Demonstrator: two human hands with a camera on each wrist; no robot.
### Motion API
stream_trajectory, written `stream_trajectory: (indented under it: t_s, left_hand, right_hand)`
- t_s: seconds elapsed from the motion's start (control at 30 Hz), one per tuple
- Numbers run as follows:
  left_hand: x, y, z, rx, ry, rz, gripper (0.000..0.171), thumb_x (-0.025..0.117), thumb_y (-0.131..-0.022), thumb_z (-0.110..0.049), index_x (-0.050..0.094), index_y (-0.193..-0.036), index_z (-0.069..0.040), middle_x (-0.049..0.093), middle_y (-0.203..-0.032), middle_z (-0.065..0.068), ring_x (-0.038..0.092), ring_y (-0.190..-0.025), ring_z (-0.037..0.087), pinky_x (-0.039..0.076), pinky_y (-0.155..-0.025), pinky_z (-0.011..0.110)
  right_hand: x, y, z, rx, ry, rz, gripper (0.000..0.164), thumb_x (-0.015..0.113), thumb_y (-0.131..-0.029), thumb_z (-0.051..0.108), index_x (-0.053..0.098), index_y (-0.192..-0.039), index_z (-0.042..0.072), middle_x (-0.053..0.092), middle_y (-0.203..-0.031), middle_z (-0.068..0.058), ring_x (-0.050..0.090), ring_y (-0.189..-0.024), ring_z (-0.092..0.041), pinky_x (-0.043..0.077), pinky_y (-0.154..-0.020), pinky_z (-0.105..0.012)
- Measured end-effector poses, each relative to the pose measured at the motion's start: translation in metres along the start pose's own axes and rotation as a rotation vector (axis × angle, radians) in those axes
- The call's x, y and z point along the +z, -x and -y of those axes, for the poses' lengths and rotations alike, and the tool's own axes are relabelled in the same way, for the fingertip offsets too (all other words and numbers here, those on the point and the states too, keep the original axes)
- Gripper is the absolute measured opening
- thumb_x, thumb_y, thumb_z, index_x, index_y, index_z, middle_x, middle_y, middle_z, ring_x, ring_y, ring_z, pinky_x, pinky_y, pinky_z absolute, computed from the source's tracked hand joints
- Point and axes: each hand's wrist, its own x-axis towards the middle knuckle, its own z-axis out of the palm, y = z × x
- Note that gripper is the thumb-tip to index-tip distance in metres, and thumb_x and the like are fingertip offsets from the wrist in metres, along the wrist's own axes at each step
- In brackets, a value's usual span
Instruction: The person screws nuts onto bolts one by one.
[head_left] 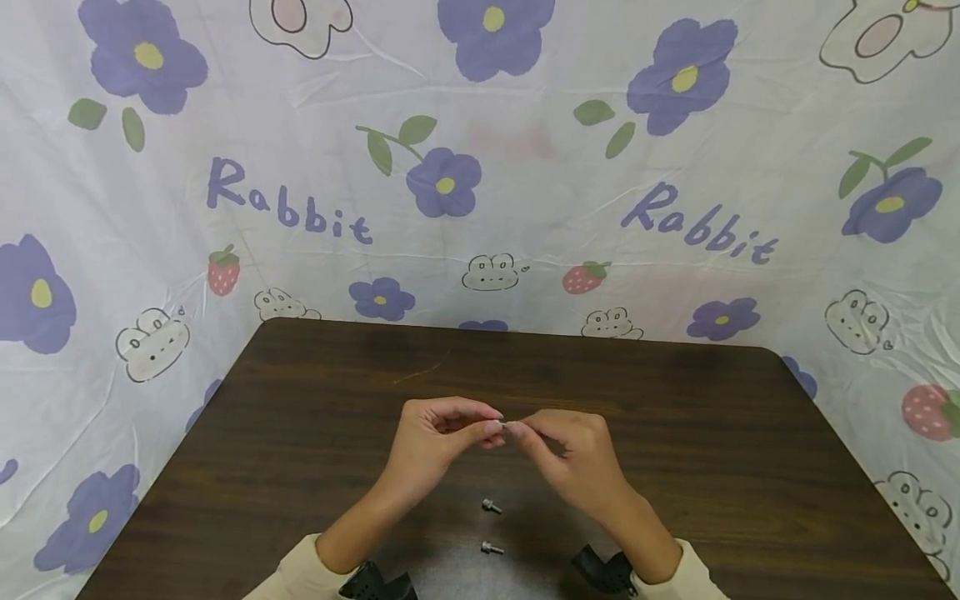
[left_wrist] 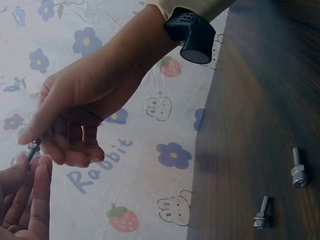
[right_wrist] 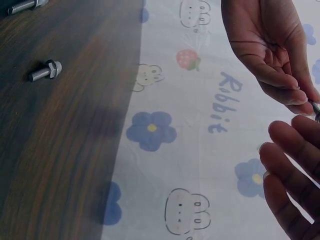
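Note:
Above the middle of the table, my left hand (head_left: 427, 446) and right hand (head_left: 581, 454) meet at the fingertips. Between them is a small metal bolt (left_wrist: 32, 151), mostly covered by fingers. From below, the left hand (left_wrist: 25, 192) pinches its threaded shank in the left wrist view, while the right hand (left_wrist: 82, 97) pinches the upper end, where a wider metal piece shows. Whether that piece is a head or a nut is unclear. On the table beneath lie two more bolts, the farther bolt (head_left: 491, 506) and the nearer bolt (head_left: 492, 547), each with a collar-like piece at its head.
The dark wooden table (head_left: 300, 467) has a rounded far edge. Behind and beside it hangs a white cloth (head_left: 525, 208) printed with flowers and rabbits. Black wrist mounts sit on the left wrist (head_left: 375, 582) and right wrist (head_left: 603, 571), close to the table.

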Motion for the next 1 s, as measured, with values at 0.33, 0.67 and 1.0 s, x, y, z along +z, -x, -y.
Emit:
stream_trajectory:
  t_s: [0.33,0.67,1.0]
  left_hand:
    - [-0.0019,-0.0008,-0.0006,0.027,0.008,0.002,0.012,0.075,-0.091,-0.002,0.075,-0.100,0.007,0.076,-0.090,0.017,0.076,-0.078,0.023,0.063,-0.073,0.042]
    - [-0.0010,0.0003,-0.0010,0.011,0.013,0.013,0.013,0.075,-0.091,-0.003,0.075,-0.100,0.006,0.076,-0.091,0.016,0.076,-0.078,0.024,0.064,-0.073,0.042]
    - [-0.0010,0.0003,-0.0006,0.007,0.000,0.013,0.012,0.075,-0.091,-0.002,0.075,-0.100,0.007,0.076,-0.089,0.015,0.076,-0.076,0.023,0.064,-0.072,0.041]
  right_hand:
    - [0.0000,-0.0022,0.0006,-0.036,-0.049,-0.015,0.020,0.068,-0.100,0.023,0.072,-0.105,0.004,0.076,-0.085,-0.004,0.071,-0.066,-0.010,0.058,-0.059,-0.022]
    - [0.0014,-0.0002,0.0000,-0.050,-0.018,0.009,0.005,0.072,-0.095,0.009,0.076,-0.097,0.006,0.077,-0.088,-0.004,0.073,-0.073,-0.012,0.060,-0.061,-0.025]
    - [0.0003,0.0020,-0.0006,-0.019,0.041,0.040,0.016,0.066,-0.098,0.009,0.078,-0.087,0.010,0.076,-0.082,0.001,0.072,-0.073,-0.010,0.060,-0.064,-0.025]
